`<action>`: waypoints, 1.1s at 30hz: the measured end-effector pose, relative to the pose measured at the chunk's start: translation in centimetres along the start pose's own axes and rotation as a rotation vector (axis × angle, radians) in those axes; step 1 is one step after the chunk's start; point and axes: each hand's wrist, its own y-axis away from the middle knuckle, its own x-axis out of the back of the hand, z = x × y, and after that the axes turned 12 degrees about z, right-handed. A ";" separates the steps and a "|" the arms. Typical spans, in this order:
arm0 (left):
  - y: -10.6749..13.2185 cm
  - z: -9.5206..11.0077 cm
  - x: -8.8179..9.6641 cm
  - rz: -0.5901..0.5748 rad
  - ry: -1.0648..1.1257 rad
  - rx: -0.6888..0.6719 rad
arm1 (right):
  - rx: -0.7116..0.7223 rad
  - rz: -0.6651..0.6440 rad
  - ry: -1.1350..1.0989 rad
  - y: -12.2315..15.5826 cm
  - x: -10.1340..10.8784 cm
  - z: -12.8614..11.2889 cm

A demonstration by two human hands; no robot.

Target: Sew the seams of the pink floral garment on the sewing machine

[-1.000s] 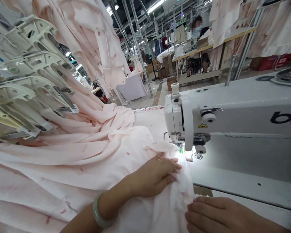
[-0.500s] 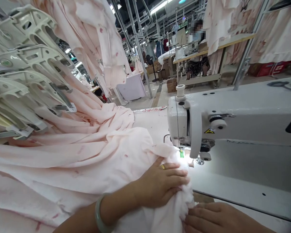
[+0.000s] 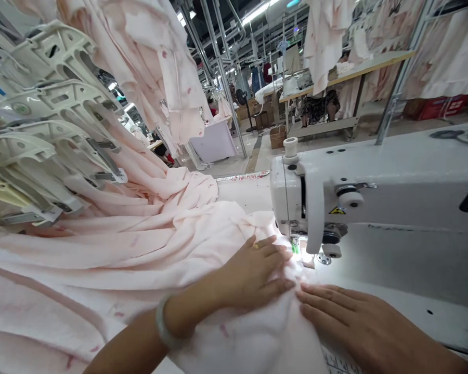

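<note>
Pale pink fabric (image 3: 148, 249) lies heaped over the table in front of a white sewing machine (image 3: 374, 192). My left hand (image 3: 253, 272) lies flat on the fabric, fingers stretched toward the needle area (image 3: 298, 249), a ring on one finger and a green bangle at the wrist. My right hand (image 3: 354, 317) rests flat beside it on the fabric's edge, fingers extended and close together, just in front of the lit presser foot. Both hands press the cloth down; neither grips it.
Cream plastic hanger clamps (image 3: 50, 135) hold more pink garments at the left. Pink pieces hang overhead (image 3: 159, 67). A steel post (image 3: 226, 88) and other work tables (image 3: 335, 83) stand behind, with a seated person partly hidden by hanging cloth.
My right hand has moved up from the bottom edge onto the fabric next to the left hand. The left hand let go of its bunched grip and flattened, sliding closer to the needle.
</note>
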 end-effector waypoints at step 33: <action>0.3 0.3 -3.5 0.202 -0.010 0.062 | -0.520 -0.304 -0.209 -1.7 -1.3 1.9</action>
